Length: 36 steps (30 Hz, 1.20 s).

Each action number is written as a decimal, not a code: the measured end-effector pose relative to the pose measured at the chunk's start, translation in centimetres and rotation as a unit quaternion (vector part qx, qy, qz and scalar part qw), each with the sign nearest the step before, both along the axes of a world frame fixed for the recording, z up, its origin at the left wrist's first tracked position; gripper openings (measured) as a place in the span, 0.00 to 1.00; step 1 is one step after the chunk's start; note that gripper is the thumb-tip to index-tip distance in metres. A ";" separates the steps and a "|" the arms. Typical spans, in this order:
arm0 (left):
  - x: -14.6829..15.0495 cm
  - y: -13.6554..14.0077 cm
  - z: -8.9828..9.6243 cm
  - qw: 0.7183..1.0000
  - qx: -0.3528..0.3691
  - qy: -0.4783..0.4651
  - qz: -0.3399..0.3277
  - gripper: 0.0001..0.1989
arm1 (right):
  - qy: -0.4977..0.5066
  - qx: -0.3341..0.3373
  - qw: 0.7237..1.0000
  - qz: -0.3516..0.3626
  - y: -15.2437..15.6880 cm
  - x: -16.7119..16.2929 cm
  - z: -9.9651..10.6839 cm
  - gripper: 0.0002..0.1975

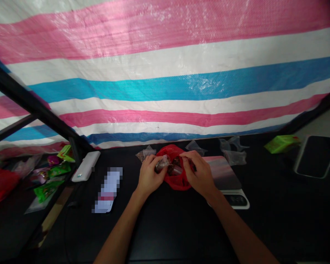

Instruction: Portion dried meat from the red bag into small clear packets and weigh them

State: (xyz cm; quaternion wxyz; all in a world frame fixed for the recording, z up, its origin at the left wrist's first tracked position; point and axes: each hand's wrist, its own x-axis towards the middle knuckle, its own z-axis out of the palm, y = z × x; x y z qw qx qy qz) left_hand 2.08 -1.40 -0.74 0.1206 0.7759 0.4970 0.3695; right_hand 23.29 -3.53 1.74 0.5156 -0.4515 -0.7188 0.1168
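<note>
A red plastic bag (178,182) lies open on the black table, with brown bits and a clear packet inside. My left hand (151,174) is closed on a small clear plastic bag (162,163) with brown bits in it, held at the red bag's left side. On the other side my right hand (199,172) pinches the red bag's rim. Just behind my left hand sits another small clear bag (146,152) with brown contents. Beside my right hand is a flat white scale (244,200) with a pinkish-grey top.
Clear plastic bags (235,156) lie behind the scale. A phone (316,156) leans at the right near a green packet (282,143). On the left are a white power bank (86,166), a pixelated phone-like object (108,190) and colourful wrappers (48,187). A striped sheet (165,88) hangs behind.
</note>
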 end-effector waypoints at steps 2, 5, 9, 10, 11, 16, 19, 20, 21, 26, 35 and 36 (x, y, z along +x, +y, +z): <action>0.2 -0.1 0.2 0.998 0.014 -0.063 -0.013 0.12 | -0.009 -0.006 1.000 0.027 -0.1 -0.1 0.1 0.10; 0.7 -0.5 0.4 0.992 0.024 -0.119 -0.036 0.12 | -0.032 -0.011 0.996 0.087 -0.5 -0.5 0.1 0.12; 1.2 -1.1 0.4 0.991 0.026 -0.119 -0.063 0.18 | -0.057 0.019 0.991 0.116 -0.7 -1.0 -0.3 0.09; 1.3 -1.2 0.4 0.992 0.028 -0.104 -0.064 0.18 | -0.051 0.029 0.992 0.113 -0.7 -1.0 -0.4 0.08; 1.4 -1.3 0.4 0.994 0.029 -0.083 -0.062 0.18 | -0.043 0.038 0.992 0.110 -0.6 -1.0 -0.5 0.08; 1.5 -1.4 0.3 0.998 0.001 -0.033 -0.058 0.21 | -0.004 0.049 0.995 0.092 -0.4 -0.6 -0.4 0.10; 1.5 -1.4 0.1 0.994 -0.021 -0.072 -0.083 0.34 | -0.007 0.025 0.993 0.113 -0.4 -0.4 -0.2 0.10; 1.5 -1.4 0.1 0.992 -0.024 -0.083 -0.094 0.34 | -0.012 0.018 0.992 0.122 -0.4 -0.4 -0.1 0.10; 1.4 -1.4 0.1 0.990 -0.023 -0.088 -0.107 0.32 | -0.016 0.014 0.992 0.128 -0.5 -0.5 0.0 0.11; 1.4 -1.4 0.3 0.985 -0.020 -0.102 -0.137 0.19 | 0.004 0.018 0.995 0.101 -0.4 -0.7 -0.2 0.10; 1.3 -1.6 -0.1 0.980 -0.047 -0.118 -0.153 0.15 | 0.021 -0.011 0.997 0.080 -0.6 -1.2 -0.1 0.08; 1.2 -1.6 0.0 0.980 -0.045 -0.117 -0.157 0.18 | 0.036 -0.008 0.997 0.068 -0.7 -1.2 0.1 0.07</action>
